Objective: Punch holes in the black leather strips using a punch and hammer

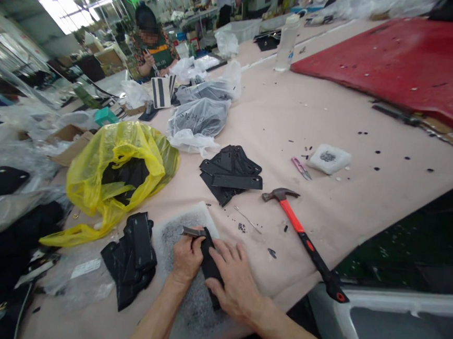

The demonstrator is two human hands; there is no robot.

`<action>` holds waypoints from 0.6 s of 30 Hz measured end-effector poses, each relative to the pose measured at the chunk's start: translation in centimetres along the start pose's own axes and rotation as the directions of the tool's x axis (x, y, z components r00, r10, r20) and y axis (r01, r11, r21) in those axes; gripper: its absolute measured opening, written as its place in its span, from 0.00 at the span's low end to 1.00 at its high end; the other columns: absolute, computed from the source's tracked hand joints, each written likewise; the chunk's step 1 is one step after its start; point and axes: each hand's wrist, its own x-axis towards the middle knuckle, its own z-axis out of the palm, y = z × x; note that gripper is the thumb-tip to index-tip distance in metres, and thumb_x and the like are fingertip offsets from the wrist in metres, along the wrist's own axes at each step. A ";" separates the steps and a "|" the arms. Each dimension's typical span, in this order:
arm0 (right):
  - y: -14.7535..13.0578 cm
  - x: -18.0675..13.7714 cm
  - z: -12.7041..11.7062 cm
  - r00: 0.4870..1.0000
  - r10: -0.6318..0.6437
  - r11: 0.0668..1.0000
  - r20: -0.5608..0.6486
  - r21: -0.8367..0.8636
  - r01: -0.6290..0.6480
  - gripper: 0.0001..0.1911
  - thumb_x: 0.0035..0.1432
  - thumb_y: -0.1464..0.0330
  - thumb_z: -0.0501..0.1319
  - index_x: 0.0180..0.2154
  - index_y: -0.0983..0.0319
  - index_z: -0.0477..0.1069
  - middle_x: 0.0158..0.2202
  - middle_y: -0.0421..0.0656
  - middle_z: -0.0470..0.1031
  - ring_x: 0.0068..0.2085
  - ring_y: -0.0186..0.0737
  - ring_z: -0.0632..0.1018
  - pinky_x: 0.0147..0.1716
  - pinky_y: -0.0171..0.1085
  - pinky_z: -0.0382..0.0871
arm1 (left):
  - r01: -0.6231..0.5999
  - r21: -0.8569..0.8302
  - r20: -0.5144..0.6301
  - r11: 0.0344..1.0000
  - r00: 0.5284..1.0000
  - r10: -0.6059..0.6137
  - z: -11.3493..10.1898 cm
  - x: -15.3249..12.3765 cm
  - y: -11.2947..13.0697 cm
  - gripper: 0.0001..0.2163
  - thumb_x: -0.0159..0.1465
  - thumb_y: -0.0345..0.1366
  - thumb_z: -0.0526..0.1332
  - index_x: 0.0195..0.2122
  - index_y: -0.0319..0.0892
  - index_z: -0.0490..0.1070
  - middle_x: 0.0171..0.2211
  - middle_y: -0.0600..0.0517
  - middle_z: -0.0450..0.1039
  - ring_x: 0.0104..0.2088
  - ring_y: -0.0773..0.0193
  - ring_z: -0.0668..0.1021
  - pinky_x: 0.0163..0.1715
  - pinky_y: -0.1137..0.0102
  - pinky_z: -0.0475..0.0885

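Note:
My left hand [186, 258] is closed around a small metal punch tool [192, 232], its tip pointing left over a black leather piece [208, 257]. That piece lies on a white pad [195, 308] pitted with grey marks. My right hand [235, 282] presses down on the black piece with fingers spread flat. A stack of black pieces [133, 256] sits just left of the pad. A hammer with a red and black handle [303, 238] rests on the table to the right.
A yellow plastic bag [116, 171] holding black pieces lies at the left. More black pieces [229, 175] are piled mid-table, near clear bags [201, 118]. Small snips [301, 168], a white block [329, 158], a bottle [288, 41] and a red mat [395, 62] lie beyond. Another person [153, 49] works at the far end.

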 end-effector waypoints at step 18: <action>12.7 -2.4 -11.9 0.636 0.707 0.324 0.311 0.657 -0.681 0.04 0.52 0.68 0.59 0.30 0.60 0.63 0.23 0.37 0.64 0.21 0.32 0.66 0.20 0.32 0.61 | 0.039 -0.147 -0.010 0.988 0.999 -0.041 -0.2 -0.2 0.7 0.07 0.63 0.32 0.56 0.38 0.45 0.73 0.32 0.49 0.78 0.35 0.56 0.80 0.36 0.64 0.74</action>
